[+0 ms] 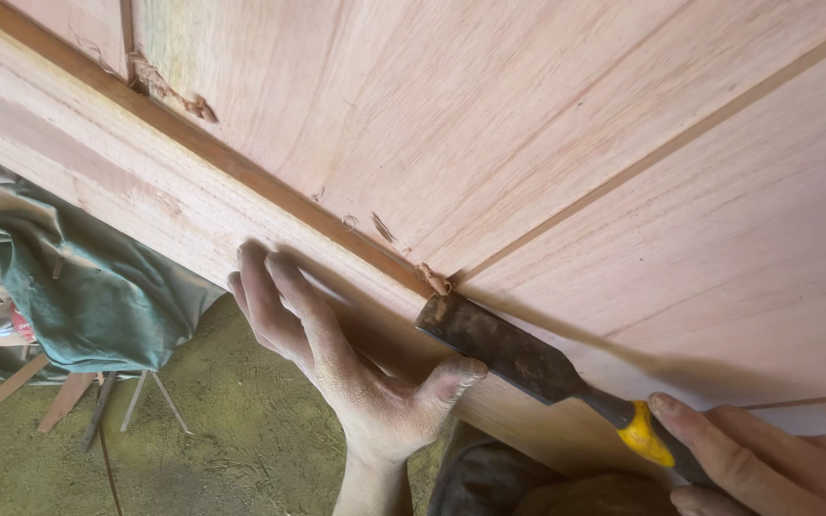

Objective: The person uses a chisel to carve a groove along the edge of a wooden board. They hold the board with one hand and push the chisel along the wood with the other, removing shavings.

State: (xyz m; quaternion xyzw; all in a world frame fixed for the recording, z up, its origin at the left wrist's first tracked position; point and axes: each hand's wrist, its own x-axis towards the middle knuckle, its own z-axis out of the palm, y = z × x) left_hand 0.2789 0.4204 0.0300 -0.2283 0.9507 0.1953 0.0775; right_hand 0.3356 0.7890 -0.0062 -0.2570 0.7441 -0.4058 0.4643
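Most of the view is filled by a big wooden panel [547, 124] made of pale pink boards. Thin brown lines are seen between the boards. A wide wooden frame piece [97, 162] is set along the lower edge of the panel, and a dark groove is seen where the two meet. Small curls of torn wood are stuck in that groove.

Below the wood, a greenish floor [241, 430] is seen. A green cloth [88, 296] is heaped on the floor at the left. A few thin wood sticks [69, 397] are laid beside the cloth.

The left hand [336, 354] is laid flat on the frame piece. Its fingers are held straight and pressed close together, and the thumb is stuck out to the side toward the tool. Pale dust is seen on the skin.

A chisel [518, 358] is held by the right hand [767, 463] at the lower right corner. The handle is black with a yellow band, and the fingers are wrapped around it. The flat dark blade is pointed up and to the left. Its tip is placed right at the groove, just beside a wood curl [435, 280]. The blade is found close to the left thumb, but the two are not touching.
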